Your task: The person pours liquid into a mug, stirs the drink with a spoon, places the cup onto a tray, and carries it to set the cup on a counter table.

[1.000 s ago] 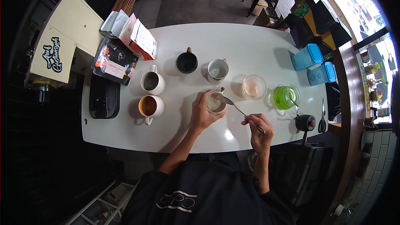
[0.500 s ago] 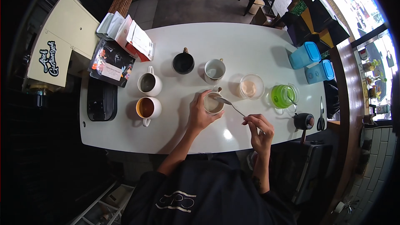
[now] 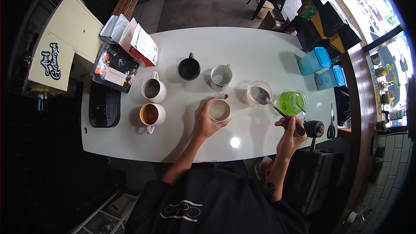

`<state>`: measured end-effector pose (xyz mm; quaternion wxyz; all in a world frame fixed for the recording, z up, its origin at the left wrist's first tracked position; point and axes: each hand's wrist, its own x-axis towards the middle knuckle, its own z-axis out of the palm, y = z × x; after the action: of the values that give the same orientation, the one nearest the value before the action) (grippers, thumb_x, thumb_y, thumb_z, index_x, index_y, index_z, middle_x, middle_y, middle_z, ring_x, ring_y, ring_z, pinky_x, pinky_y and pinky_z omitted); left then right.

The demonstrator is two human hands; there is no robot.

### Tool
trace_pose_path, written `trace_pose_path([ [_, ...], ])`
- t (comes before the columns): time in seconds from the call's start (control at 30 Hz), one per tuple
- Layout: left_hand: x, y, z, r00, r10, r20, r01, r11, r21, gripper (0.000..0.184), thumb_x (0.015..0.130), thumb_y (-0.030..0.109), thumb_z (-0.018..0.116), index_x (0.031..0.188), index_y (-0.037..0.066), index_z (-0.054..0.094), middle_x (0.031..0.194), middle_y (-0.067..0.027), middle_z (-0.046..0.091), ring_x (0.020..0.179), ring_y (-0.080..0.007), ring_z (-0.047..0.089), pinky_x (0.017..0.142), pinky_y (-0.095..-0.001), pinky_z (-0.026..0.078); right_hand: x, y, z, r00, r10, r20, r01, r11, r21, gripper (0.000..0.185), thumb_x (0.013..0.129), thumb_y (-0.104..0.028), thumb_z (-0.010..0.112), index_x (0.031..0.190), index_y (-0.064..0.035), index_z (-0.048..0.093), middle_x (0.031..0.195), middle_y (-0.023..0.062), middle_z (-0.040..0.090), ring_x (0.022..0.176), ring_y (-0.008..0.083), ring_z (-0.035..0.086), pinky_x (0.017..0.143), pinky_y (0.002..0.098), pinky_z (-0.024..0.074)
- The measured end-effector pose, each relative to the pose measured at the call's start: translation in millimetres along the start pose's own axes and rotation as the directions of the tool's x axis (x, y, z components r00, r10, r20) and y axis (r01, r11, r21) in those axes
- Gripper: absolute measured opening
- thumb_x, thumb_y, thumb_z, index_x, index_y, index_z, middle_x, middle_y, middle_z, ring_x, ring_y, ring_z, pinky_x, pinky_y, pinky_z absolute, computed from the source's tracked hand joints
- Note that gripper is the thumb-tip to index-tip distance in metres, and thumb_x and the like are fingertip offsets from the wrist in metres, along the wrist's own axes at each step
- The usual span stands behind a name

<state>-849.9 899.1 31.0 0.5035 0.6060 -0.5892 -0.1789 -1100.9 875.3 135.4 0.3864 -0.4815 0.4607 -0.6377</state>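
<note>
In the head view the hands are apart: the left hand (image 3: 208, 120) curls around a pale, round-mouthed mug (image 3: 220, 110) at the frame's centre, while the right hand (image 3: 290, 136), right of centre, grips a dark-handled spoon (image 3: 281, 111) whose bowl overlaps a clear cup (image 3: 262, 85), its depth unclear. Bare white tabletop (image 3: 242, 43) stretches from the mug to the near edge below, and widely across upper right.
</note>
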Motion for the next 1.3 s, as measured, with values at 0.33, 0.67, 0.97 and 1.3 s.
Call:
trace_pose_path([
  [0.33,-1,0,-1,0.998,-0.033,0.048,0.034,0.999,-0.018,0.082,0.061,0.022,0.095,0.127,0.002,0.052,0.120,-0.0157,0.061,0.107,-0.0300,0.065,0.090,-0.0407,0.055,16,9,4,0.998,0.034,0.056,-0.024,0.985,-0.171,0.020,0.100,-0.010,0.060,0.100,0.0097,0.065,0.078,0.0138,0.070,0.068,0.0203,0.071,0.066,0.0317,0.0589],
  [0.67,2,4,-3,0.996,-0.063,0.059,0.064,0.998,-0.007,0.082,0.061,0.024,0.095,0.127,0.001,0.052,0.119,-0.0160,0.062,0.107,-0.0307,0.065,0.090,-0.0410,0.055,15,17,13,0.991,0.065,0.115,-0.036,0.971,-0.237,0.019,0.099,-0.010,0.062,0.100,0.0083,0.066,0.078,0.0129,0.072,0.071,0.0178,0.072,0.068,0.0282,0.0575],
  [0.97,2,6,-5,0.995,-0.072,0.072,0.072,0.997,0.009,0.083,0.061,0.025,0.095,0.127,0.001,0.051,0.119,-0.0171,0.062,0.107,-0.0313,0.065,0.090,-0.0415,0.054,16,21,16,0.990,0.090,0.109,-0.067,0.977,-0.201,0.020,0.100,-0.010,0.060,0.101,0.0088,0.065,0.079,0.0144,0.072,0.071,0.0195,0.072,0.068,0.0305,0.0589],
  [1.3,1,3,-3,0.995,-0.072,0.070,0.072,0.997,0.004,0.082,0.061,0.024,0.095,0.127,0.001,0.052,0.119,-0.0166,0.061,0.107,-0.0312,0.065,0.090,-0.0413,0.055,16,20,12,0.996,0.065,0.068,-0.052,0.981,-0.186,0.022,0.102,-0.011,0.057,0.101,0.0100,0.065,0.076,0.0146,0.071,0.068,0.0202,0.072,0.066,0.0305,0.0586],
])
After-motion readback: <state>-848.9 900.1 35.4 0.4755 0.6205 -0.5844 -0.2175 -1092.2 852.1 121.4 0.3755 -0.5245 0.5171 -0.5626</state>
